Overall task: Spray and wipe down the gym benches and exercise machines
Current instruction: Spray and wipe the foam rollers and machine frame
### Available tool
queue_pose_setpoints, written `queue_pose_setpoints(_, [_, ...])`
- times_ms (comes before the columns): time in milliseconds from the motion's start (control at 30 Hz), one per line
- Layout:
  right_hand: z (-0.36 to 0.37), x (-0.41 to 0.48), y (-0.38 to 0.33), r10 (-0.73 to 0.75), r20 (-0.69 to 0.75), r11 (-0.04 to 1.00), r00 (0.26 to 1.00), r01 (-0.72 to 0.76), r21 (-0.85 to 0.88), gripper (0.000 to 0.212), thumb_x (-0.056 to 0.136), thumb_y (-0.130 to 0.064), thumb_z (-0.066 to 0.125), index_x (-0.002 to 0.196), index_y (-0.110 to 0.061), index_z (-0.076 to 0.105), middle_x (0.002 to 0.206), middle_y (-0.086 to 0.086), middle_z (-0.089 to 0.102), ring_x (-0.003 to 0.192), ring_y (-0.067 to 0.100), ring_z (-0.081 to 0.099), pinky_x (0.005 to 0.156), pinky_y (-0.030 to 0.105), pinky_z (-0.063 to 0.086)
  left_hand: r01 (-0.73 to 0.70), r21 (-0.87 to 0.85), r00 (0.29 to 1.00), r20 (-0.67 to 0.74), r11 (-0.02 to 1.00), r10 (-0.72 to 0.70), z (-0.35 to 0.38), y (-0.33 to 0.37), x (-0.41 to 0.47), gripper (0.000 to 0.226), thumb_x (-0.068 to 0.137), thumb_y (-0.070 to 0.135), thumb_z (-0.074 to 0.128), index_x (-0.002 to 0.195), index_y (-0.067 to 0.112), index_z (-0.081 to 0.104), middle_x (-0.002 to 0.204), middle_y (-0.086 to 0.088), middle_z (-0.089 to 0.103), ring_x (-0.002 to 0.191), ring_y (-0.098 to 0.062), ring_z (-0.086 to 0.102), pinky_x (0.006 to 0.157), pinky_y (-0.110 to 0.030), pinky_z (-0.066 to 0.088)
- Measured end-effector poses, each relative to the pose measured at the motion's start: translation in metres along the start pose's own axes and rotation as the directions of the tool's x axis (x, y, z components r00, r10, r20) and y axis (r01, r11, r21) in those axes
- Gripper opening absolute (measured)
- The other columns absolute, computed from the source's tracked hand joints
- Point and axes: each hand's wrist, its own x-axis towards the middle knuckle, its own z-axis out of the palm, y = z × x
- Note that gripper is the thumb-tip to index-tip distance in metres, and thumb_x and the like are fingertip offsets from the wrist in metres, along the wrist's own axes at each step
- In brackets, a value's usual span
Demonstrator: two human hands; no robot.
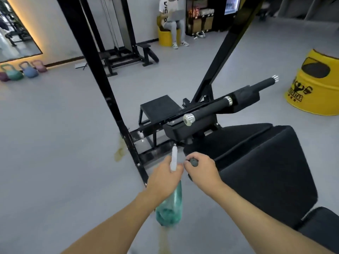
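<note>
My left hand grips the neck of a green spray bottle, whose white spray head points forward toward the machine. Right beside it, my right hand holds a small dark grey wad, apparently a cloth, in its curled fingers. Just right of both hands lies the black padded bench of an exercise machine. Its black padded roller bar with chrome end caps sits just beyond the hands.
The machine's black steel frame post slants down at my left. A black step box stands ahead. A yellow barrel is at right, kettlebells at far left, and a seated person at the back. Yellowish stains mark the grey floor.
</note>
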Motion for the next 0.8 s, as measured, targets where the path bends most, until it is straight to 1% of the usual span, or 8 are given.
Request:
queue_pose_setpoints(133, [0.064, 0.078, 0.053, -0.041, -0.171, 0.988, 0.984, 0.015, -0.154, 0.013, 0.094, -0.026, 0.058, 0.104, -0.023, 0.065, 0.105, 0.0, 0.057, 0.088, 0.019, 0.058, 0.075, 0.034, 0.051, -0.112, 0.015, 0.992, -0.05, 0.994, 0.112, 0.043, -0.067, 0.091, 0.026, 0.083, 0.046, 0.044, 0.083, 0.02, 0.049, 0.072, -0.002, 0.062, 0.068, -0.023, 0.059, 0.068, -0.048, 0.051])
queue_pose_setpoints(267, [0.108, 0.125, 0.096, -0.155, -0.351, 0.983, 0.924, 0.108, -0.149, 0.018, 0.099, -0.029, 0.053, 0.112, -0.021, 0.062, 0.11, 0.001, 0.051, 0.087, 0.016, 0.051, 0.076, 0.031, 0.043, -0.297, 0.067, 0.948, -0.1, 0.953, 0.302, 0.082, -0.124, 0.15, 0.029, 0.079, 0.051, 0.041, 0.084, 0.026, 0.053, 0.075, 0.004, 0.065, 0.073, -0.019, 0.062, 0.07, -0.048, 0.053])
queue_pose_setpoints(333, [0.131, 0.142, 0.114, -0.223, -0.433, 0.975, 0.873, 0.207, -0.085, 0.019, 0.1, -0.027, 0.051, 0.113, -0.02, 0.062, 0.112, 0.002, 0.051, 0.088, 0.016, 0.051, 0.08, 0.03, 0.044, -0.388, 0.058, 0.904, -0.17, 0.92, 0.393, 0.098, -0.149, 0.175, 0.029, 0.079, 0.051, 0.04, 0.083, 0.025, 0.052, 0.075, 0.005, 0.065, 0.072, -0.019, 0.061, 0.069, -0.05, 0.052])
queue_pose_setpoints(400, [0.151, 0.156, 0.129, -0.289, -0.497, 0.95, 0.818, 0.31, -0.042, 0.019, 0.101, -0.026, 0.049, 0.112, -0.019, 0.062, 0.112, 0.002, 0.05, 0.086, 0.014, 0.05, 0.079, 0.026, 0.04, -0.483, 0.066, 0.836, -0.26, 0.873, 0.483, 0.113, -0.167, 0.2, 0.027, 0.083, 0.05, 0.041, 0.08, 0.025, 0.049, 0.073, 0.004, 0.062, 0.071, -0.019, 0.059, 0.067, -0.048, 0.051])
queue_pose_setpoints(500, [0.167, 0.159, 0.148, -0.359, -0.581, 0.899, 0.731, 0.438, -0.003, 0.018, 0.102, -0.027, 0.045, 0.107, -0.019, 0.06, 0.109, 0.001, 0.048, 0.079, 0.009, 0.051, 0.074, 0.026, 0.039, -0.609, 0.093, 0.717, -0.36, 0.788, 0.597, 0.125, -0.177, 0.211, 0.029, 0.081, 0.051, 0.041, 0.08, 0.023, 0.051, 0.072, 0.003, 0.061, 0.069, -0.02, 0.058, 0.064, -0.045, 0.05])
queue_pose_setpoints(600, [0.173, 0.158, 0.165, -0.398, -0.637, 0.873, 0.66, 0.486, -0.042, 0.02, 0.103, -0.029, 0.041, 0.106, -0.019, 0.059, 0.107, -0.001, 0.047, 0.076, 0.005, 0.047, 0.073, 0.025, 0.035, -0.644, 0.083, 0.686, -0.378, 0.76, 0.622, 0.129, -0.176, 0.213, 0.033, 0.076, 0.049, 0.04, 0.079, 0.019, 0.053, 0.066, 0.0, 0.06, 0.063, -0.019, 0.054, 0.06, -0.043, 0.046])
queue_pose_setpoints(733, [0.178, 0.152, 0.162, -0.347, -0.668, 0.888, 0.659, 0.46, -0.007, 0.025, 0.105, -0.03, 0.034, 0.107, -0.02, 0.057, 0.109, -0.003, 0.047, 0.082, 0.012, 0.047, 0.075, 0.028, 0.035, -0.637, 0.089, 0.691, -0.375, 0.766, 0.618, 0.126, -0.167, 0.209, 0.032, 0.074, 0.048, 0.041, 0.072, 0.017, 0.051, 0.059, 0.001, 0.056, 0.059, -0.019, 0.05, 0.056, -0.038, 0.04])
queue_pose_setpoints(800, [0.18, 0.148, 0.156, -0.344, -0.674, 0.885, 0.654, 0.465, -0.001, 0.025, 0.105, -0.032, 0.032, 0.107, -0.022, 0.056, 0.108, -0.005, 0.046, 0.086, 0.014, 0.052, 0.078, 0.03, 0.04, -0.641, 0.065, 0.696, -0.371, 0.765, 0.615, 0.121, -0.166, 0.205, 0.033, 0.072, 0.045, 0.043, 0.068, 0.012, 0.048, 0.057, -0.001, 0.053, 0.056, -0.019, 0.046, 0.057, -0.04, 0.04])
